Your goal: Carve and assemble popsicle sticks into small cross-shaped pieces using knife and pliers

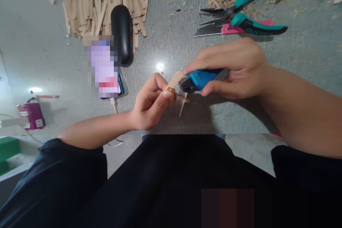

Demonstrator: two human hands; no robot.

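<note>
Pinching a pale, flat wooden stick (175,81), my left fingers (159,105) slant it lengthwise forward-right; my right fingers (213,60) grip a blue-and-black tool (199,79).

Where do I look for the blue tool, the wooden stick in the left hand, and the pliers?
Blue tool (202,79): head view, on its blue body.
Wooden stick (175,80): head view, on its pale flat face.
Pliers (229,14): head view, on the dark pivot.

In the upper left of the frame, we are seeing a black case (122,34) lying just beside a blurred phone (103,67). Toward the upper right, we are viewing teal-handled pliers (229,13) resting across a pink-handled blade (226,29), and at far left we are noticing a purple socket block (32,114).
</note>
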